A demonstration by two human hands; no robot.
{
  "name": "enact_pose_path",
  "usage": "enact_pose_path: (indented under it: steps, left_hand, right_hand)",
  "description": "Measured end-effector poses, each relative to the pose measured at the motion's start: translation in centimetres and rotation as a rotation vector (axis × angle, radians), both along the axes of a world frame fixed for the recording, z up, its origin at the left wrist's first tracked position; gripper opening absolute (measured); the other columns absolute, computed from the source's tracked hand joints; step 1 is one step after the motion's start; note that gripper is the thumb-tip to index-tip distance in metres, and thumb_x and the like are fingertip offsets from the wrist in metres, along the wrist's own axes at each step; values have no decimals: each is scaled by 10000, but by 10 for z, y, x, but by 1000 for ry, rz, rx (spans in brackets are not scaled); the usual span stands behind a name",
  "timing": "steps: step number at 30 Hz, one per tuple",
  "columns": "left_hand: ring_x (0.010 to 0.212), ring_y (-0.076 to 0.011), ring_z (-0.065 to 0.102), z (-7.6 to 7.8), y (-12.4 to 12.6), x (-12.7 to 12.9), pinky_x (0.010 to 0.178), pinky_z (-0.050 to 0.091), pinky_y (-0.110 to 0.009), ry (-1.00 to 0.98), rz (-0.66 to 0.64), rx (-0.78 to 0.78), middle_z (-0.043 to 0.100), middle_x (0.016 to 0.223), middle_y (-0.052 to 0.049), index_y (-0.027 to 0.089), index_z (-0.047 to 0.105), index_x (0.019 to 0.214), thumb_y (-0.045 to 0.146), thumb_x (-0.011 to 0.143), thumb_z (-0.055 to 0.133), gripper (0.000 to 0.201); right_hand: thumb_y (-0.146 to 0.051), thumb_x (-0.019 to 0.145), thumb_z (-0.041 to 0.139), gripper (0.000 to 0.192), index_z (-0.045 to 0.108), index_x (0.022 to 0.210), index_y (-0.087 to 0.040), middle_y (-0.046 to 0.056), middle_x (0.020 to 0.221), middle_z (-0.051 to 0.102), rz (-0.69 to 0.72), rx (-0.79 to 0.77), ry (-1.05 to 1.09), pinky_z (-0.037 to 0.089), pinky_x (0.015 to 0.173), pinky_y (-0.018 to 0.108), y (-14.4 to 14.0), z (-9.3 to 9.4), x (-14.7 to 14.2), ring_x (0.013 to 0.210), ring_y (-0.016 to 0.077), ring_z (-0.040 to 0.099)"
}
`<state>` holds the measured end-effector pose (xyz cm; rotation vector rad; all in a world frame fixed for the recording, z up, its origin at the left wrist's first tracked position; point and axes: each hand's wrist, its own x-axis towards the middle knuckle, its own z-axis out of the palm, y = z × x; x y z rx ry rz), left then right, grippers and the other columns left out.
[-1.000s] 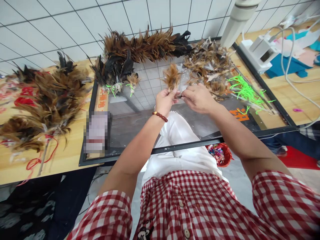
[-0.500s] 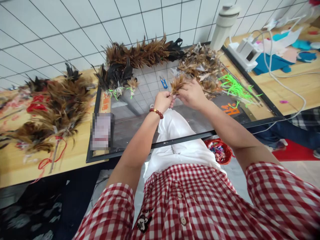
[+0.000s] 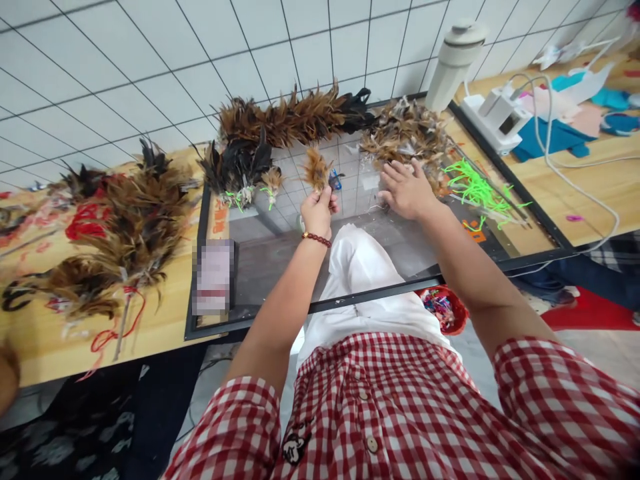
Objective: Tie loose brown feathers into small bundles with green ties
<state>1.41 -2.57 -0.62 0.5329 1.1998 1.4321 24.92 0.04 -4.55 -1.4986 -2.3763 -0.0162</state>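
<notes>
My left hand (image 3: 318, 211) is closed around the base of a small brown feather bunch (image 3: 317, 168), its tips pointing up. Just right of that bunch lie blue thread snips (image 3: 335, 179), partly hidden by it. My right hand (image 3: 407, 189) is spread flat on the dark glass-like panel (image 3: 280, 267), with nothing visible in it. Its fingertips point at a loose heap of brown feathers (image 3: 405, 133). Left of my left hand lie a small feather tuft tied with green (image 3: 271, 185) and a pile of black feathers (image 3: 240, 167).
A thick feather strip (image 3: 285, 120) lies along the wall. Green pipe-like strands (image 3: 480, 190), a pale bottle (image 3: 455, 63) and a power strip (image 3: 493, 127) are at the right. A phone (image 3: 214, 277) sits front left, beside more feathers (image 3: 135, 213). A red basket (image 3: 445, 310) hangs below the edge.
My hands have come apart. The left has moved left with the feather bunch, while the right has let go, shifted right and spread its fingers on the panel.
</notes>
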Motion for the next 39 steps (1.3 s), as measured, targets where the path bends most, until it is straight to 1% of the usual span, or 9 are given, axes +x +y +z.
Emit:
enact_pose_path:
  steps: [3,6,10,14,18,23,26,33,39]
  left_hand:
    - [467,-33,505,-4,2,-1,520,412,-170,-51,66,-21,568,546,89,170,609,724,215,902,766,242]
    - [464,-39,507,-7,2,0,524,417,-179,-77,88,3,579,536,84,162,613,713,160,947,682,244]
    - [473,-30,511,-10,0,1,534,420,-171,-48,81,9,585,545,88,157,617,714,226,895,768,246]
    - [492,-37,533,-13,0,0,544,436,-180,-62,116,-15,594,559,81,157,620,720,296,850,818,274]
    - [495,-40,536,-13,1,-2,550,436,-182,-86,147,-13,598,563,76,165,623,716,331,820,844,296]
    - [500,-34,539,-12,0,-3,571,438,-174,-65,165,-23,598,568,82,186,582,688,296,852,807,299]
    - [512,-36,552,-13,-1,-4,575,435,-175,-100,168,5,596,572,80,185,580,708,250,868,782,265]
    - [515,-30,559,-14,-1,-4,577,438,-173,-65,161,-9,598,585,81,179,587,743,319,825,844,304]
    - [497,-31,559,-13,-3,-5,550,419,-177,-100,167,19,607,557,78,170,560,706,316,772,894,370]
  right_hand:
    - [-627,1091,230,788,511,1576,-74,234,1695,414,-31,56,-7,104,1315,671,-9,7,-6,1621,375,332]
    - [-618,1072,283,796,513,1571,-42,241,1708,377,97,-43,-116,137,1325,665,-6,14,-37,1626,376,328]
    - [-593,1058,287,827,481,1580,18,258,1710,356,109,-205,-241,106,1343,652,38,23,-58,1633,379,314]
    - [-614,1045,271,872,453,1588,43,297,1672,399,-35,-263,-269,62,1319,718,70,30,-35,1616,419,335]
    - [-685,1035,303,904,408,1634,-17,269,1710,346,100,-90,-181,6,1306,749,20,28,-32,1628,438,297]
    - [-788,992,374,984,369,1665,-69,247,1703,368,509,-176,-176,127,1340,663,-69,10,-71,1626,369,339]
    - [-787,986,402,1000,332,1677,-68,252,1725,317,475,-196,-165,117,1338,668,-65,1,-62,1639,374,305]
    - [-808,996,284,1024,309,1673,-40,287,1718,304,188,-155,-161,13,1289,763,5,14,26,1637,420,285]
    - [-826,998,246,1038,222,1706,-66,264,1725,315,466,-134,-126,26,1324,687,-77,19,-8,1647,370,283]
